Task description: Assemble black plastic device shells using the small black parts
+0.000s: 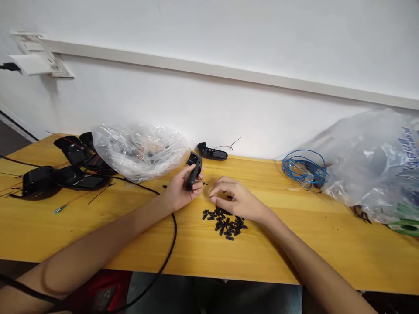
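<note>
Grasping a black casing (195, 168) is the left grip (181, 189) — the right grip (240, 199) unclear — and the bag (363, 152) bears illegible blue lettering (409, 150).

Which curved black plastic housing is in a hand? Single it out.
The curved black plastic housing gripped in the left hand; the lone housing near the white wall and the housings beside the crumpled clear plastic bag lie unheld.

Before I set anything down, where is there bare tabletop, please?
Bare wood shows between the right hand and the blue cable coil, and between the small black parts and the front edge. Black housings and a plastic bag crowd the back left.
</note>
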Tool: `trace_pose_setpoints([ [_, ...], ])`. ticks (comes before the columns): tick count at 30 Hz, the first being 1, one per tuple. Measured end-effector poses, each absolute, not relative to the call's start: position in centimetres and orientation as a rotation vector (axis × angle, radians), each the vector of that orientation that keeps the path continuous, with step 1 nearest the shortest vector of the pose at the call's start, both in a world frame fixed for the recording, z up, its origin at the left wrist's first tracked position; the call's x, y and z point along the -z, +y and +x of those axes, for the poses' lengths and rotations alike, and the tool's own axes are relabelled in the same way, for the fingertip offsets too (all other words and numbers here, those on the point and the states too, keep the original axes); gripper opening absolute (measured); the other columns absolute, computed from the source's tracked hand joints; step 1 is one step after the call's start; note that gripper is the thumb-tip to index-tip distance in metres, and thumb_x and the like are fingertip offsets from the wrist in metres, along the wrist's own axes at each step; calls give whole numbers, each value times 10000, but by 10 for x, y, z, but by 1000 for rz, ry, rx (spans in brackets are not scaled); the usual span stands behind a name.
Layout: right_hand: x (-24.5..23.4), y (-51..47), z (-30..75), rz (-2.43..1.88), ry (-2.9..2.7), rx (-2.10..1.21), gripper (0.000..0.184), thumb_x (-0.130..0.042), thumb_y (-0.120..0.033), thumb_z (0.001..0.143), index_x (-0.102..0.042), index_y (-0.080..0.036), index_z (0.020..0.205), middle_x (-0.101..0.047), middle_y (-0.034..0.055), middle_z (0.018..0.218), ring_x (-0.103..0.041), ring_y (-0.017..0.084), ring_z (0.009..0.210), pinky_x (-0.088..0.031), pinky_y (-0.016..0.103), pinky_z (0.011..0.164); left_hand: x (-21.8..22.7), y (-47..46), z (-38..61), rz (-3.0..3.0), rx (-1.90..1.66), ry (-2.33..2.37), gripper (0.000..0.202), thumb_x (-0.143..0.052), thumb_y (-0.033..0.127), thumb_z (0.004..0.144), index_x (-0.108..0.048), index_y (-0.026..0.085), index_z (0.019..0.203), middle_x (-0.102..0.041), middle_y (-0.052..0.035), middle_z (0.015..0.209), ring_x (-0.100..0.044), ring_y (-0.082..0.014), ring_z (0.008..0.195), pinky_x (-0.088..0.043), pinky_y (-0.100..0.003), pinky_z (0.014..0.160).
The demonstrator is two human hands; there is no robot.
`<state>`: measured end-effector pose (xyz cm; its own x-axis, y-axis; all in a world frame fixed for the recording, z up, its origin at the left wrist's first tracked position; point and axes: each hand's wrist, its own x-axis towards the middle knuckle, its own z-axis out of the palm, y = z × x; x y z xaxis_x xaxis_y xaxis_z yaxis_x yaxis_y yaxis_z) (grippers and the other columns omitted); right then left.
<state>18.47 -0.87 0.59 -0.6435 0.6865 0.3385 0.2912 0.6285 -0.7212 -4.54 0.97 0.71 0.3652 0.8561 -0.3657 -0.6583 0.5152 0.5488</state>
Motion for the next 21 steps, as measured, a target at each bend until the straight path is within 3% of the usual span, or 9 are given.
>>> trace_pose_setpoints([
  [5, 8, -11, 176, -736, -2344, -902, 18, -822, -233, 1008, -831, -232, 1023, -748, 66, 1035, -700, 240, 1056, -569, 388, 981, 0, 7, -45, 458, -966, 634, 197, -640, 295, 1038, -731, 121, 1053, -563, 13, 694, -406, -73, 436, -386, -197, 416],
  [10, 9, -15, 171, -732, -2397, -878, 66, -808, -196, 1021, -840, -244, 989, -776, 60, 1041, -706, 246, 1083, -554, 418, 1035, 1, 7, -46, 480, -949, 619, 209, -663, 310, 1029, -736, 116, 1051, -558, 15, 675, -397, -73, 431, -386, -193, 416],
  [16, 9, -16, 168, -706, -2404, -862, 87, -808, -161, 1008, -819, -238, 970, -778, 49, 1004, -722, 232, 1015, -564, 397, 1005, 1, 7, -47, 492, -957, 629, 211, -645, 310, 1036, -727, 116, 1039, -558, 15, 678, -398, -74, 432, -399, -195, 422],
  [21, 8, -18, 167, -786, -2358, -884, 136, -670, -151, 1061, -746, -224, 976, -759, 33, 943, -698, 202, 871, -572, 347, 885, 2, 7, -47, 525, -948, 647, 204, -684, 324, 1015, -730, 128, 1043, -562, 16, 685, -405, -79, 445, -415, -203, 433],
])
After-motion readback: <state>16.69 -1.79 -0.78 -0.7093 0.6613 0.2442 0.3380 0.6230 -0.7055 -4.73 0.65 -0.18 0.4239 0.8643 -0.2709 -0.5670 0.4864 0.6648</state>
